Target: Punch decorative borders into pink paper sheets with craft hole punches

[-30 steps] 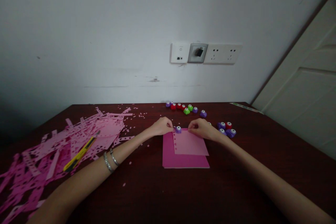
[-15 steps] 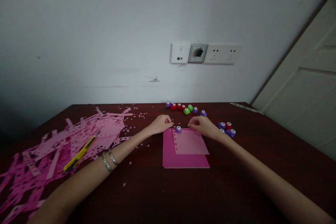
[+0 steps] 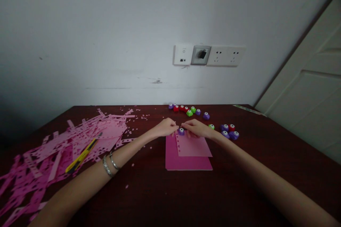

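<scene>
Left hand (image 3: 166, 127) and right hand (image 3: 195, 128) curled, grip unclear, 1 purple punch (image 3: 181, 132) between, 1 light-pink sheet (image 3: 194, 147)

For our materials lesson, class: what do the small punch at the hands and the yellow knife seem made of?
Purple punch: probably glossy plastic, judging by its bright highlights. Yellow knife: likely a smooth plastic handle; blade material unclear.

2 bare forearms angled inward, left hand (image 3: 167, 127) and right hand (image 3: 195, 127) nearly meeting, fingers curled.
</scene>
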A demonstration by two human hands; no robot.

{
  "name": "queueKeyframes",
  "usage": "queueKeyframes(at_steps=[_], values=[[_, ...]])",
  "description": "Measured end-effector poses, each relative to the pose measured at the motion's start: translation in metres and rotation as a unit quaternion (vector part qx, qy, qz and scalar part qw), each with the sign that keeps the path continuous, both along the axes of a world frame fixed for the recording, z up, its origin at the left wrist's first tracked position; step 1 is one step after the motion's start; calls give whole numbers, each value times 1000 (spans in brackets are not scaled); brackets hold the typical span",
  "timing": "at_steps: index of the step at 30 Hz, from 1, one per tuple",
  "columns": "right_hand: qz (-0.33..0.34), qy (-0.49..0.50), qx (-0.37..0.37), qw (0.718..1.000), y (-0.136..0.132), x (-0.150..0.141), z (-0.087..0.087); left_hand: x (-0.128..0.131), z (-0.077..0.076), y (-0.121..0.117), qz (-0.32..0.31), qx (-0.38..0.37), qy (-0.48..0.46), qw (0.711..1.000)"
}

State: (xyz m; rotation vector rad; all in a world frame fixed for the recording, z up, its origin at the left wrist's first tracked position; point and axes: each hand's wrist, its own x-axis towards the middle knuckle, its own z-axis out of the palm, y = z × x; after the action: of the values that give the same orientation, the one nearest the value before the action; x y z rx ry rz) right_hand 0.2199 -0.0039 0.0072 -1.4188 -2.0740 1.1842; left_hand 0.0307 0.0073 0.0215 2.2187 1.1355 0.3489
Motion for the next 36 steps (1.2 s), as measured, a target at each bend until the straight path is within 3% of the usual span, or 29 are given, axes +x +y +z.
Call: queueKeyframes(at_steps=[5,15,26,32,36], values=[[0,2,-9,1000,-2,-2,-2,-7,-6,-13,-34,35,44,998],[4,13,12,1000,-5,-5,-4,-5,-2,-21,43,24,148,988],[8,5,0,1000,-8,-5,0,-9,-11,-10,30,22,131,991],[-79,-6,-10,997,-9,1,2,-7,-3,-4,-2,2,64,998],[-88,-39,-27,995,-13,-2,4,2,1,-2,3,-12,51,999]])
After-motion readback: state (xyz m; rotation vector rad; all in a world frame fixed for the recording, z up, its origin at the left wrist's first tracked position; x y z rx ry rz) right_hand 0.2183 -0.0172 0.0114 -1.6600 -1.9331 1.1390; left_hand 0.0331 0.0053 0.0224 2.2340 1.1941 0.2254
